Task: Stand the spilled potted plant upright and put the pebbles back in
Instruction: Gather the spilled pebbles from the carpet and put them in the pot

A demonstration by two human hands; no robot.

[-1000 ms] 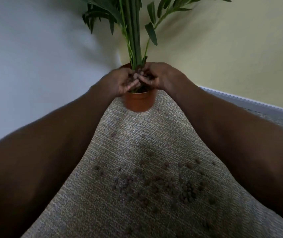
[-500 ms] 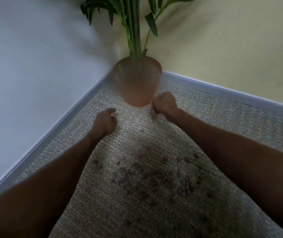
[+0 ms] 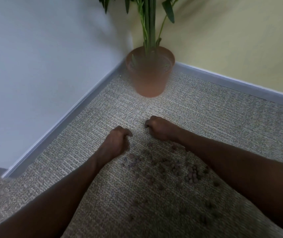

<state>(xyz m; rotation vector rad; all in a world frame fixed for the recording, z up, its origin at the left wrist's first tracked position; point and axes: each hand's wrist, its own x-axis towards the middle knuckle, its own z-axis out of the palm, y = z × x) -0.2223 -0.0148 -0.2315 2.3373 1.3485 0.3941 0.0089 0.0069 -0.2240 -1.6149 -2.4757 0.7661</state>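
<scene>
The terracotta pot [image 3: 150, 78] stands upright in the room's corner, its green plant [image 3: 148, 23] rising out of the top of the view. Several brown pebbles [image 3: 171, 167] lie scattered on the grey carpet between my forearms. My left hand [image 3: 117, 143] hovers at the near left edge of the pebble patch with its fingers curled under. My right hand [image 3: 159, 128] is a little farther and to the right, also curled in a loose fist. I cannot see whether either hand holds pebbles. Both hands are well short of the pot.
A white wall [image 3: 42, 57] on the left and a yellow wall [image 3: 240, 40] on the right meet behind the pot, each with a grey skirting board [image 3: 65, 117]. Carpet [image 3: 206, 117] covers the floor around the pebbles.
Both hands have left the top of the pot and drawn back toward me, down to the carpet by the pebbles. The view has tilted, so the pot sits higher and farther.
</scene>
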